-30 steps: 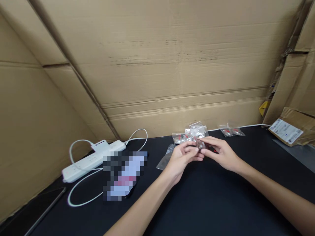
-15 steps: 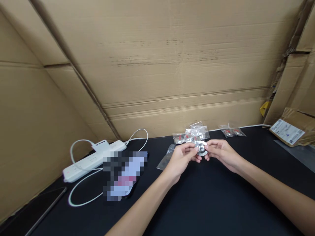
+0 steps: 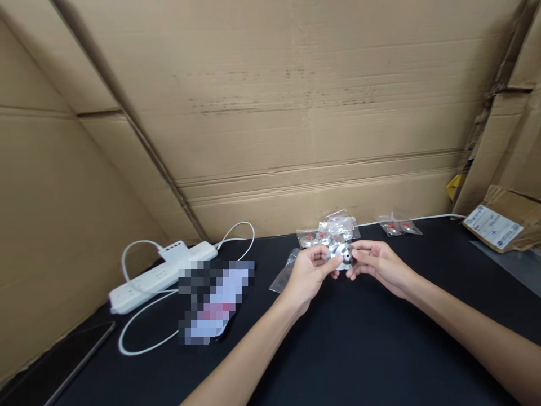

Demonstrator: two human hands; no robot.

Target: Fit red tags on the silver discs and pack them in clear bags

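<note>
Left hand [image 3: 310, 272]: fingers narrow, thumb and fingertips pinching the left rim of the metal disc [image 3: 340, 255]; palm turned inward
Right hand [image 3: 379, 264]: fingers curled close, tips gripping the disc's right rim; both hands meet on it
Metal disc: small, round, silvery, with a dark hole at its middle; held between the two hands just above the black table [image 3: 363, 349], its face turned toward the camera; no stamp or writing can be made out on it
Packets [image 3: 335, 226]: a pile of small clear plastic bags with red and silvery bits inside, on the table just behind the hands; print too small to read
Second packets [image 3: 398, 226]: two more of the same kind, further right, apart from the pile
Empty bag [image 3: 284, 272]: clear, flat on the table, just left of the left hand
Power strip [image 3: 157, 275]: white, lying at the left, its white cable [image 3: 139, 338] looping toward the front; no brand legible
Cardboard wall [image 3: 296, 113]: plain brown sheets behind and at the left; no print readable
Parcel [image 3: 502, 224]: brown carton at the far right bearing a white shipping label [image 3: 492, 225]; a small blue mark shows, the text too fine to read
</note>
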